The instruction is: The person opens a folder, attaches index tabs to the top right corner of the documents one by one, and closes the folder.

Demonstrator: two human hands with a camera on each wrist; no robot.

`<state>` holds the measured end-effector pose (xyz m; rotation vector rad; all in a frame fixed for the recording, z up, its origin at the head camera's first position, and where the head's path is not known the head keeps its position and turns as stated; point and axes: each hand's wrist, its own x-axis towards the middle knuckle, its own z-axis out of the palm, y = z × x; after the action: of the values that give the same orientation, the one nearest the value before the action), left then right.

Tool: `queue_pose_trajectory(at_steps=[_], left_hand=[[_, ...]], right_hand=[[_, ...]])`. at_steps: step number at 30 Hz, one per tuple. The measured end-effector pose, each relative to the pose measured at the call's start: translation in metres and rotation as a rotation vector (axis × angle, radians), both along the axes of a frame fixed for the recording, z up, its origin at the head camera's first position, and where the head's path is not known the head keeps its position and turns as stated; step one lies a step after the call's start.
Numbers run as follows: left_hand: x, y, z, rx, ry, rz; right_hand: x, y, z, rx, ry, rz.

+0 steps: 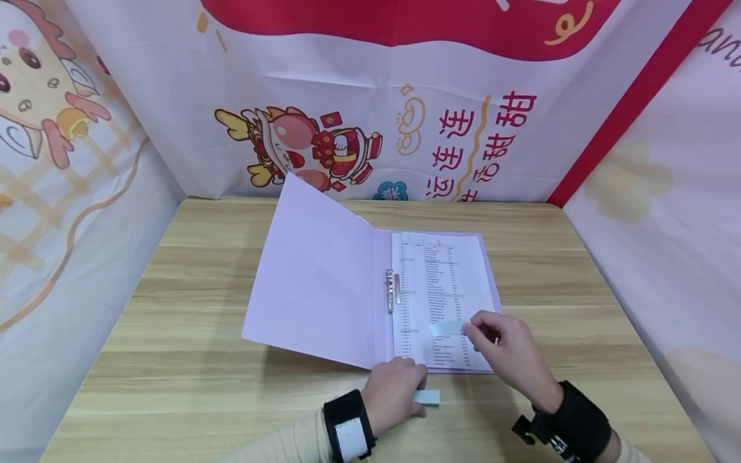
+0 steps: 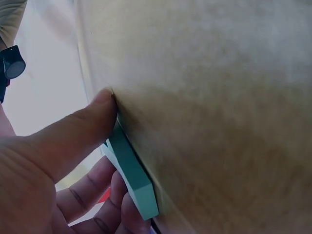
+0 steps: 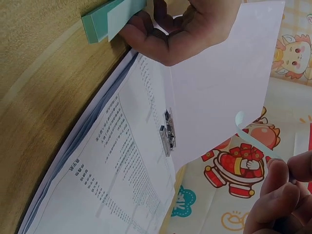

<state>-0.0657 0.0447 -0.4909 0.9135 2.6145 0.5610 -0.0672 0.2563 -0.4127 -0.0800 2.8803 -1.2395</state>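
Paper this thin could land crooked or crease: the pale blue strip bends at its free end, so an uneven lowering might let that end catch the printed sheet early. It may also hide a line of text if set down over the rows. A nudge from the left hand, which lies at the near edge of the lilac folder, could shift it; I cannot tell whether they touch. The tilted front cover might also swing over if bumped.

The strip is pinched at 1 end between the thumb and fingertips of the right hand, its length reaching leftward from them, above the sheet's lower half and seemingly not touching it. The left thumb and fingers grip the teal pad between them, 1 end jutting out past them, just beside the folder
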Motion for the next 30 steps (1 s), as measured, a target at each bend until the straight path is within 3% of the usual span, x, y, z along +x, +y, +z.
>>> queue_pose_trajectory(at_steps=[7,13,23,26,30], left_hand=[[0.002,-0.003,0.008,0.043,0.048,0.008],[-0.010,0.001,0.037,0.158,0.012,0.034],[-0.065,0.027,0.092,0.219,0.076,0.143],[-0.085,0.037,0.101,0.199,0.101,0.204],[-0.114,0.054,0.104,0.150,0.162,0.286]], right_hand=[[-0.005,0.007,-0.004,0.000,0.039,0.002],[-0.016,0.020,-0.005,-0.001,0.056,-0.040],[-0.055,0.056,-0.006,-0.040,0.025,-0.131],[-0.072,0.066,-0.005,-0.071,0.027,-0.156],[-0.096,0.078,-0.007,-0.123,0.024,-0.170]])
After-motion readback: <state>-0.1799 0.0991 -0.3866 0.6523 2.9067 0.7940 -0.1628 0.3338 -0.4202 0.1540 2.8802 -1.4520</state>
